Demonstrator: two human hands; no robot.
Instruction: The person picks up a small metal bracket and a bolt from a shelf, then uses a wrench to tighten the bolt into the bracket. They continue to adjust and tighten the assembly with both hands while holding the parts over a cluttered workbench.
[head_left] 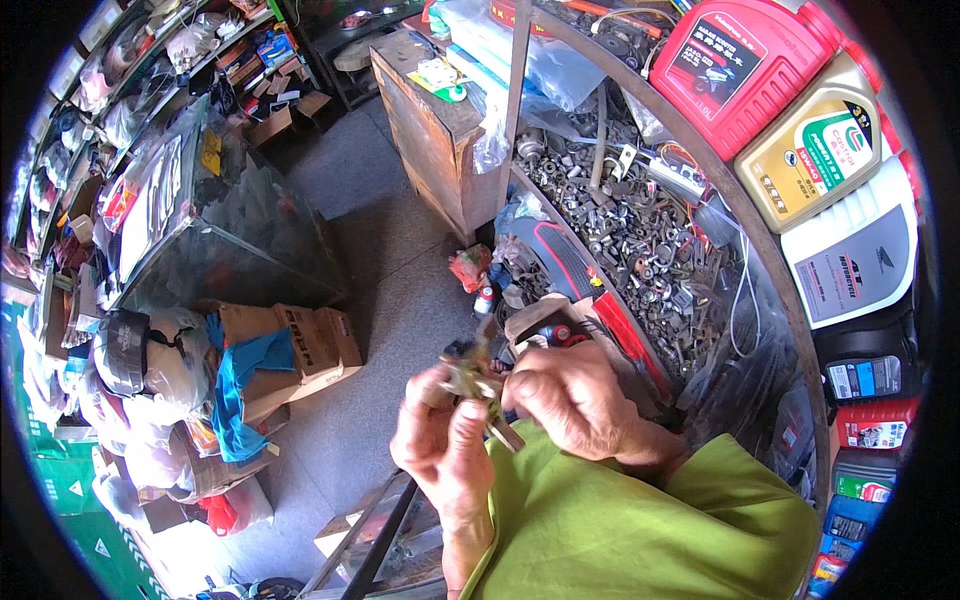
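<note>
My left hand (pixel 440 435) grips a small metal part (pixel 477 377) between thumb and fingers. The part is brass-coloured, with several arms or plates sticking out and a flat bar end pointing down. My right hand (pixel 580 400) is closed at the part's right side, thumb against curled fingers. What the right fingertips pinch is hidden from this view. Both hands are held up together above my green-clad lap (pixel 620 520).
On my right, a long bin holds loose metal hardware (pixel 640 230), with oil bottles (pixel 745 70) along its rim. A wooden cabinet (pixel 430 150) stands ahead. Left are a glass case (pixel 240 210), cardboard boxes (pixel 310 350) with a blue cloth (pixel 245 385), and crowded shelves (pixel 150 70).
</note>
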